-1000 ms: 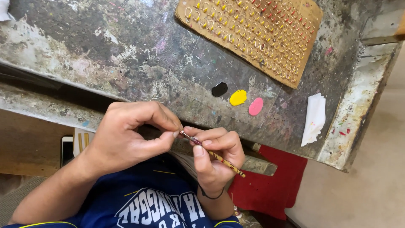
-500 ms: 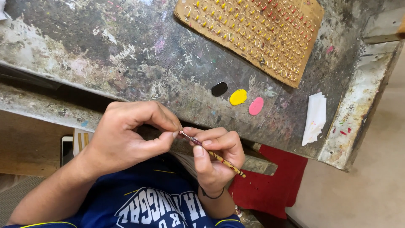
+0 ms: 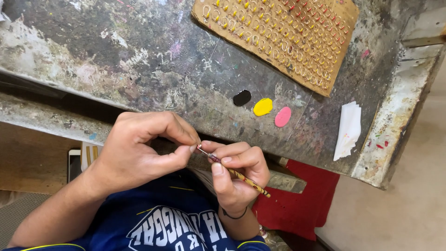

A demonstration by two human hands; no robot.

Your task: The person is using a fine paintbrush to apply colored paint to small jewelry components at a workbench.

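Head view: right hand (image 3: 237, 179) grasps one thin brush (image 3: 234, 172), left hand (image 3: 139, 151) pinches its tip, near three paint blobs (image 3: 263, 107)

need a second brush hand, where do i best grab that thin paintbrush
Grip the bare yellow handle end of the thin paintbrush, coming from the lower right. It slants from the tip at upper left, and the right hand and left hand crowd that tip.
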